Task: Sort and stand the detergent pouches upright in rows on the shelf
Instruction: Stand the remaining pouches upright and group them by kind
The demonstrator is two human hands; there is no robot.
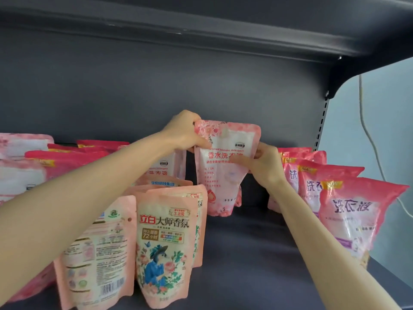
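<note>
Both hands hold one light pink rose-print detergent pouch [220, 173] upright near the back middle of the dark shelf [257, 253]. My left hand [185, 133] grips its top left corner. My right hand [266, 162] pinches its right edge. The pouch's bottom touches the shelf. A second pouch of the same print [169, 168] stands just left of it, partly hidden by my left forearm. In front stand salmon floral pouches [165, 242], one turned with its back label [96, 260] showing. A row of deep pink pouches [348, 211] stands at the right.
More pink pouches [29, 171] lie or lean at the left, behind my left arm. Bare shelf floor runs between the floral pouches and the right row. The shelf above [201, 25] hangs low. A slotted upright [321, 121] and a white cable [371, 139] are at the right.
</note>
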